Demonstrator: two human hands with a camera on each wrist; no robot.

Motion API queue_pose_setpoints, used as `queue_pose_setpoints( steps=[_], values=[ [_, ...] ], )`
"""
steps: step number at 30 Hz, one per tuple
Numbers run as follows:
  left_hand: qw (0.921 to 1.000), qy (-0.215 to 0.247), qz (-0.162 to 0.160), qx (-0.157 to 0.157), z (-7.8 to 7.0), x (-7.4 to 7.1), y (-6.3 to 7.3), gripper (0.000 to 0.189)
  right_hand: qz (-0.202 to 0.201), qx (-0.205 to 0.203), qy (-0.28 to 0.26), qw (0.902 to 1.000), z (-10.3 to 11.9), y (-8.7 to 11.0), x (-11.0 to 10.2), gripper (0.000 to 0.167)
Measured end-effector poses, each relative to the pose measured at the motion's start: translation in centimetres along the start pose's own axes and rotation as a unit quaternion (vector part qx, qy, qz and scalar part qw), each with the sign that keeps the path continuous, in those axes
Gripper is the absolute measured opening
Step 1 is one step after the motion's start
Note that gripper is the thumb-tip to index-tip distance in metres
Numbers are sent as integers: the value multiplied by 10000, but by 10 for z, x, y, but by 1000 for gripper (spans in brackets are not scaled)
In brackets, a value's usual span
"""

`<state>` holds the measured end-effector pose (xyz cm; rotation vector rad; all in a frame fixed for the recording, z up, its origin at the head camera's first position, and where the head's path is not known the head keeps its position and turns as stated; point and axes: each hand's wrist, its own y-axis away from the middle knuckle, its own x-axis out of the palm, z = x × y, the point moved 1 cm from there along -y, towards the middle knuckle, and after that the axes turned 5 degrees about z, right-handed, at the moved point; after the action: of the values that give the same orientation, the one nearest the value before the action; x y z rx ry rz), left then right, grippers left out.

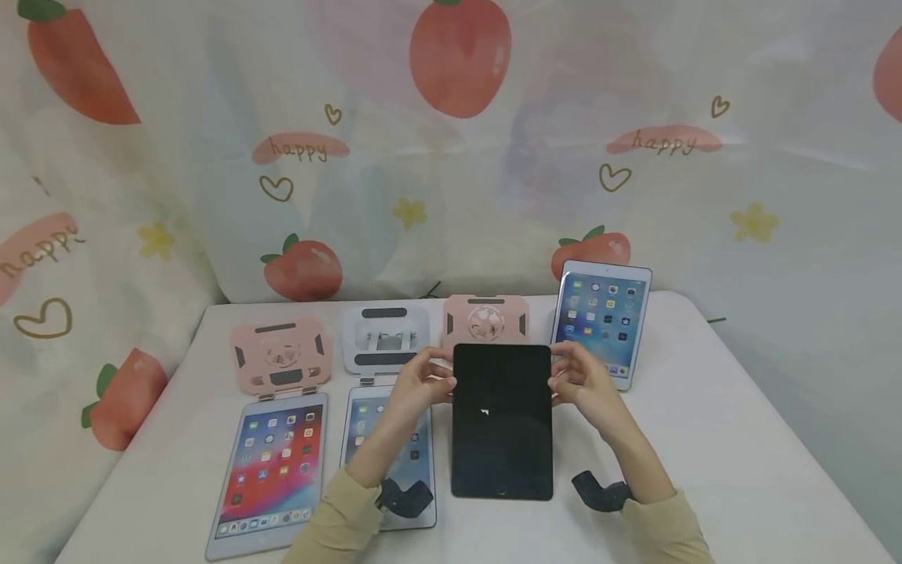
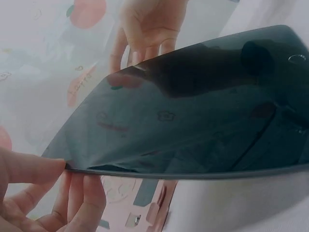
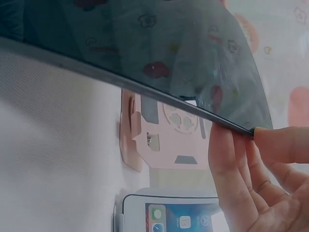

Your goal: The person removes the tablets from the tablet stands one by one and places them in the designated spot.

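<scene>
A black tablet [image 1: 502, 439] with a dark, glossy screen is held in front of me, its home button toward me. My left hand [image 1: 421, 382] pinches its left edge near the top corner, thumb on the front and fingers behind, as the left wrist view also shows. At the matching right corner, my right hand [image 1: 581, 385] pinches in the same way. Behind the tablet's top edge stands a pink folding stand [image 1: 486, 319], partly covered by it in the head view. In the right wrist view, the tablet's long edge passes above the white tabletop [image 3: 72, 145].
To the right, a white tablet [image 1: 604, 313] leans upright with its screen lit. On the left, two lit tablets, one with a red-blue screen [image 1: 271, 462] and one partly under my left arm [image 1: 366, 411], lie before a pink stand [image 1: 282, 352] and a white stand [image 1: 386, 341].
</scene>
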<state>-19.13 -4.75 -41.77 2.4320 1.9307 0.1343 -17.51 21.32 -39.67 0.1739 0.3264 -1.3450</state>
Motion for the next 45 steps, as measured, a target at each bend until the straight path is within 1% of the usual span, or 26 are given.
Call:
queue_pose_setpoints(
  steps=[5, 8, 17, 23, 28, 31, 36, 41, 45],
  values=[
    [9997, -157, 4, -172, 1, -6, 0, 36, 138, 146, 80, 9998, -2, -2, 3, 45],
    [9995, -208, 54, -234, 1, -7, 0, 35, 127, 247, 120, 9995, -4, -4, 5, 44],
    [9985, -411, 126, -342, 5, -6, -3, 32, 171, 639, 143, 9977, -10, -7, 11, 46],
    [9943, -894, 275, -504, 5, -4, -2, 32, 229, 847, 208, 9959, -12, -8, 12, 47],
    [9904, -1167, 283, -684, 8, -3, -2, 30, 292, 1044, 327, 9936, -16, -9, 13, 45],
    [9882, -1270, 271, -815, 11, -3, -3, 28, 341, 1142, 420, 9920, -19, -10, 14, 45],
    [9863, -1332, 284, -935, 13, -2, -3, 29, 379, 1247, 516, 9901, -22, -10, 16, 45],
    [9833, -1490, 301, -997, 14, -1, -3, 32, 415, 1354, 534, 9885, -23, -9, 18, 46],
    [9819, -1552, 307, -1038, 18, -2, -3, 35, 417, 1502, 565, 9862, -25, -9, 20, 47]
  ],
)
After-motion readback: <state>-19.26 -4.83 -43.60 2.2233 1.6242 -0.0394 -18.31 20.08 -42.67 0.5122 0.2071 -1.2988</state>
